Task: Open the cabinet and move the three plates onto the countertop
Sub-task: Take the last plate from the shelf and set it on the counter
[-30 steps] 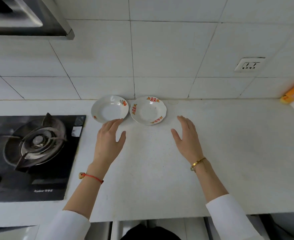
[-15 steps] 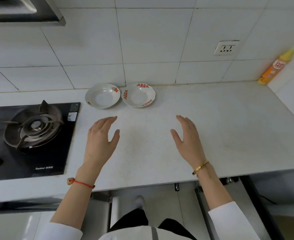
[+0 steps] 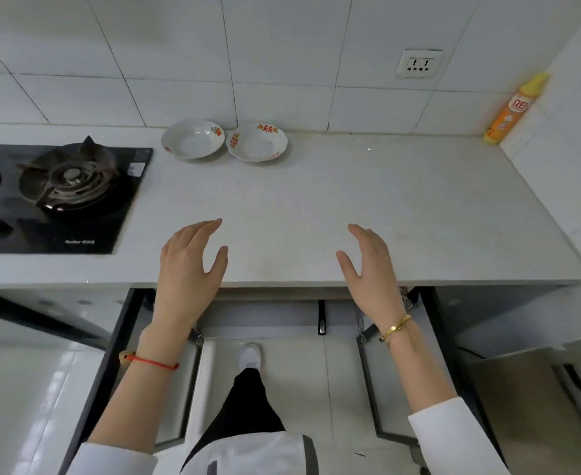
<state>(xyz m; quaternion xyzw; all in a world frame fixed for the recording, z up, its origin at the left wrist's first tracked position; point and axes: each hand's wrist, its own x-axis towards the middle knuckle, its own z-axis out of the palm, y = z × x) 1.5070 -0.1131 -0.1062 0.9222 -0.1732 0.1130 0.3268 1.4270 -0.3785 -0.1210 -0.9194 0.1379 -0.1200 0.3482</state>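
- Two plates sit on the surface point(image 3: 368, 207) at the back, close to the tiled wall: the left plate point(image 3: 193, 139) and the right plate point(image 3: 257, 142), rims touching or nearly so. Set that far back, they leave the front of the surface free for the next one.
- I can see no third plate anywhere on the surface. My guess is it's in the cabinet below, though the shelf inside is hidden from up here.
- Both cabinet doors hang open under the surface edge: the left door point(image 3: 118, 354) and the right door point(image 3: 429, 354) swung out to either side of the person's legs. That clears the way in.
- The left hand point(image 3: 188, 269) and right hand point(image 3: 371, 269) hover over the front edge of the surface, palms facing each other, fingers spread, each grip apart and holding nothing. They're well apart from the plates.
- Held like that, roughly a plate's width between them, they look readied for a two-handed lift from below.
- The hob point(image 3: 59, 197) lies just left of the plates, the bottle point(image 3: 515, 111) off in the far right corner; neither crowds the open middle where another plate would go.
- I'd judge the job about two-thirds done.
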